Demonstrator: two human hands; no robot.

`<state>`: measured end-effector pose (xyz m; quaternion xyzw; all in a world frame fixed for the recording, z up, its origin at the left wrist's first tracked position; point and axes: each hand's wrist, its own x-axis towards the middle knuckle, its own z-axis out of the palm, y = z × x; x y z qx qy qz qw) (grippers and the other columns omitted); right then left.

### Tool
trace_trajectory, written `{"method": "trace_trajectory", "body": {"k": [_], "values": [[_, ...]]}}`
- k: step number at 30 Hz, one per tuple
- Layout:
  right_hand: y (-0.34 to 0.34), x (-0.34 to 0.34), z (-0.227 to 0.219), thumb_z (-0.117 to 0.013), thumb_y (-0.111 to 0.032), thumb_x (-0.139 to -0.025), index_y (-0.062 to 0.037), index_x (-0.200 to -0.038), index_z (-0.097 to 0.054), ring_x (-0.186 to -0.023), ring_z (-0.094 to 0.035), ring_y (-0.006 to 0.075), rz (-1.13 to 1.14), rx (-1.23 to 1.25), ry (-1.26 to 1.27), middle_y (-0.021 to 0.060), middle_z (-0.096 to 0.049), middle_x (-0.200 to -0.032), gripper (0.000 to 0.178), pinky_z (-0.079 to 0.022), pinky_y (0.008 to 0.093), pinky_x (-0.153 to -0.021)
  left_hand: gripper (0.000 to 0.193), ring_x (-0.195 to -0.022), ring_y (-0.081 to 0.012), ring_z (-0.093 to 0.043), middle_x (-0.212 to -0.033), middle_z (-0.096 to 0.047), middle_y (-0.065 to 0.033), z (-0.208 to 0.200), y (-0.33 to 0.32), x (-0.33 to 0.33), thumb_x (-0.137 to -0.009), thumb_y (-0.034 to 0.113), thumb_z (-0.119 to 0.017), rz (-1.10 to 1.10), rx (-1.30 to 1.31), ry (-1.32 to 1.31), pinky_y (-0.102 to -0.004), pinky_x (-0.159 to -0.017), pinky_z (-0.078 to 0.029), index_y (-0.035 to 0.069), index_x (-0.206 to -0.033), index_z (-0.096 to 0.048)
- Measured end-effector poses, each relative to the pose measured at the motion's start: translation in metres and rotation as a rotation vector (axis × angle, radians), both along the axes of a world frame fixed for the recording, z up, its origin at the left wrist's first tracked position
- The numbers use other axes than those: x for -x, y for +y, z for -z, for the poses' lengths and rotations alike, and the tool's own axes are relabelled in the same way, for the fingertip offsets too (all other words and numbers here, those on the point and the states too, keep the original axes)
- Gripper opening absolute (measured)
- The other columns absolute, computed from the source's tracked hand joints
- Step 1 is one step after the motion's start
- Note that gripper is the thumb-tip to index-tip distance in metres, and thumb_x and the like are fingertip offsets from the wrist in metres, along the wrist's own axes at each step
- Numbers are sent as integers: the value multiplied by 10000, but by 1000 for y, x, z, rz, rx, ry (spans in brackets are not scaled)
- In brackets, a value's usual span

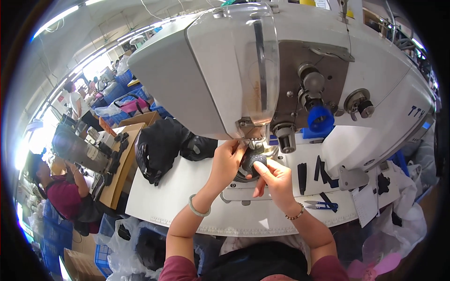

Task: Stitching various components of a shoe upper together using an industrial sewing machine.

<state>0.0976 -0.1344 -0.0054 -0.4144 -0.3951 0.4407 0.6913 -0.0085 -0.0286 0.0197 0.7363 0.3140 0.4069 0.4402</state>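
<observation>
A small dark grey fabric piece [253, 160] lies under the needle area of a large white sewing machine [206, 65]. My left hand [228, 159] pinches its left side close to the presser foot, fingertips partly hidden by the machine head. On the near right side, my right hand [277, 181] grips the same piece, thumb on top and fingers curled beneath. Small lamplight falls on the spot where the piece meets the foot. Right of my right hand lie several black strips [302, 178] and blue-handled thread snips [319, 205].
A heap of black fabric pieces [164, 145] rests on the left of the white table [159, 201]. Plastic bags [124, 246] and blue crates stand below left. A co-worker in a maroon top [68, 196] sits at another machine. A pink fan [374, 269] is at lower right.
</observation>
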Motion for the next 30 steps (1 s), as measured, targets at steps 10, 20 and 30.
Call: {"method": "trace_trajectory", "body": {"k": [10,20,30], "values": [[-3,-9,6,-577,-172,-891,18,-916,-613,-384,-519,73,-81,136,-6,78,-666,-761,194,-322,169,-341,231,-498,-97,-410,-554,-504,-71,1,3,2,-862,101,-523,24,37,-18,-271,-467,-339,-92,-738,-546],[-52,-66,40,-588,-75,-865,12,-929,-595,-469,-481,49,662,230,-439,21,-575,-647,108,-373,194,-447,141,-603,-85,-440,-697,-533,-42,22,6,-1,-845,7,-519,18,2,-286,-231,-552,-376,-20,-969,-458],[-63,-88,101,-646,-37,-786,28,-930,-566,-617,-538,154,570,330,-730,90,-533,-868,177,-463,261,-608,258,-846,-236,-583,-873,-575,-80,66,0,33,-728,32,-692,109,-1215,75,-394,-882,-400,65,-918,-521]]}}
